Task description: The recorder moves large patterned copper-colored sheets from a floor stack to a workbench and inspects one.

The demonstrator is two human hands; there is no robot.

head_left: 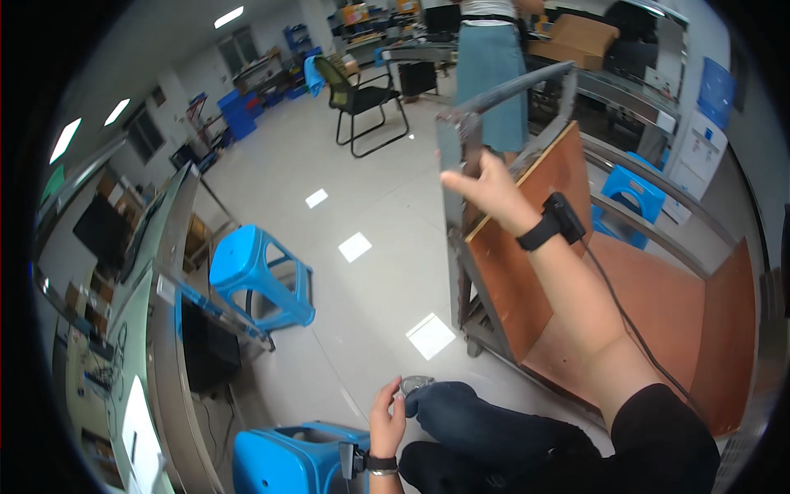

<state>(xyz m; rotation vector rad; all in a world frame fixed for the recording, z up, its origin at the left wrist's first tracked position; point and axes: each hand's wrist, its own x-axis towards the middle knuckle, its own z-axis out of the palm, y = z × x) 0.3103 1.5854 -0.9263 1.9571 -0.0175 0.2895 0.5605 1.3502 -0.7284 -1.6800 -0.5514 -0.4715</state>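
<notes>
My right hand (491,195) is at the top corner of a metal-framed cart, closed round its upright post (457,173), with the thumb across the near side. A brown wooden panel (539,239) stands just below that wrist, and another brown board (625,305) forms the cart's bed. My left hand (386,418) is low, beside my bent knee in dark trousers (469,416), its fingers loosely raised and apart. Close to its fingertips shows a small greyish thing (417,384), too indistinct to name. A blue plastic stool (280,461) stands below the left hand.
Another blue stool (259,276) stands by the workbench (148,329) at left. A black chair (366,99) is farther off. Beyond the cart, a person in a blue-green skirt (491,78) stands at a bench with an open cardboard box (576,41). A water dispenser (699,152) is at right.
</notes>
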